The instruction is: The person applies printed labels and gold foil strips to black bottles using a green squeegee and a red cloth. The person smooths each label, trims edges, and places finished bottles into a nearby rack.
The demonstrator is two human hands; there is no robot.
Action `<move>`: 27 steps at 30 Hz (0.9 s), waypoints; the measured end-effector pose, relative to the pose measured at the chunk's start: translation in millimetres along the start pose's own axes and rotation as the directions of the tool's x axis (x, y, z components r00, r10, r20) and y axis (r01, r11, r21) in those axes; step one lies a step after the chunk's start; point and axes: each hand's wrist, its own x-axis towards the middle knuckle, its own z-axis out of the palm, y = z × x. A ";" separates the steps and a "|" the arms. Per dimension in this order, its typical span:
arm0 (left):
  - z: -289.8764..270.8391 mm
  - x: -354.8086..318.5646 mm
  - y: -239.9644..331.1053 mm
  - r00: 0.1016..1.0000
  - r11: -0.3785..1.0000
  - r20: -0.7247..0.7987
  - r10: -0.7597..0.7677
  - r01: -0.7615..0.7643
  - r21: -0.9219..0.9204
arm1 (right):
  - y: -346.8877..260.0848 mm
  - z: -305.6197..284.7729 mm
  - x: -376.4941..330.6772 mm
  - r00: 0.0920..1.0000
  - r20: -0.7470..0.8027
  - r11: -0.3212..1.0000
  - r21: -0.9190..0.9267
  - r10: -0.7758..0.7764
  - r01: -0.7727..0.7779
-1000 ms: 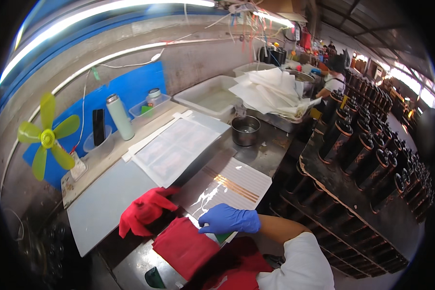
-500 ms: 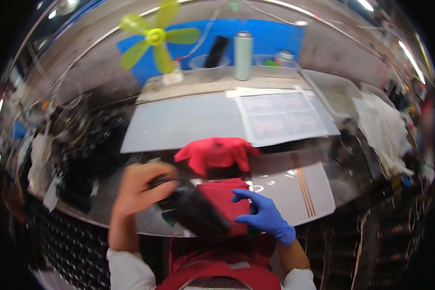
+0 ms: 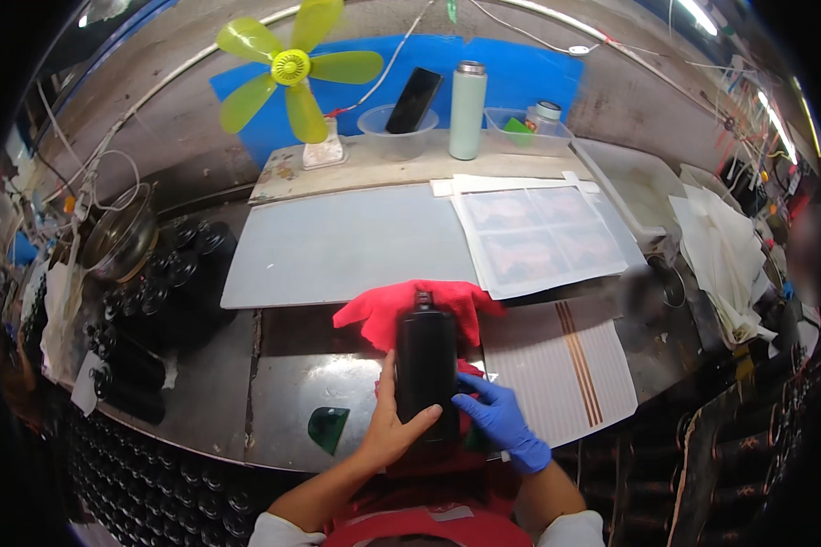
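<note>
A black bottle (image 3: 426,360) with a narrow threaded neck stands near upright before me, over the red cloth (image 3: 365,317). My bare left hand (image 3: 388,430) grips its lower left side, thumb across the front. On the opposite side, my blue-gloved right hand (image 3: 500,419) presses its fingers against the bottle; some fingertips are hidden behind it. Left of my hands, a dark green curved scraper-like piece (image 3: 327,428) lies on the metal tabletop (image 3: 292,378). The bottle covers much of the red fabric.
Black bottles (image 3: 128,383) crowd the left, beside a metal bowl (image 3: 123,239). Ahead lie a grey board (image 3: 347,246) and printed sheets (image 3: 538,232). A striped sheet (image 3: 538,365) is at right. Behind stand a yellow-green fan (image 3: 290,68), a pale green flask (image 3: 467,114) and plastic tubs.
The bottle, tilted and blurred in my left hand before, has swung rightward and upright in front of me. My right hand has come against its side. The green piece is now fully visible.
</note>
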 end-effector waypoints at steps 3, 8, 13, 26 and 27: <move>-3.8 1.9 -3.7 1.000 1.000 0.006 0.024 -0.024 -0.007 | -7.1 -33.4 21.8 0.950 -0.217 0.968 -0.161 -0.223 0.190; -8.1 4.4 -11.8 0.999 0.997 0.032 0.037 -0.039 0.059 | -50.0 -83.9 76.3 0.848 0.022 0.570 -0.731 -0.530 0.375; -9.2 7.0 3.8 1.000 0.999 0.010 0.025 -0.025 0.044 | -64.9 -84.5 110.3 0.886 0.195 0.569 -0.704 -0.421 0.425; -12.5 7.4 7.0 0.998 0.989 0.058 0.005 -0.014 0.147 | -71.4 -54.2 304.6 0.939 -0.065 0.349 -0.935 -0.337 0.061; -13.9 6.9 5.6 0.998 0.984 0.061 0.012 -0.022 0.174 | -64.2 -61.5 316.6 0.937 -0.085 0.322 -0.946 -0.338 0.030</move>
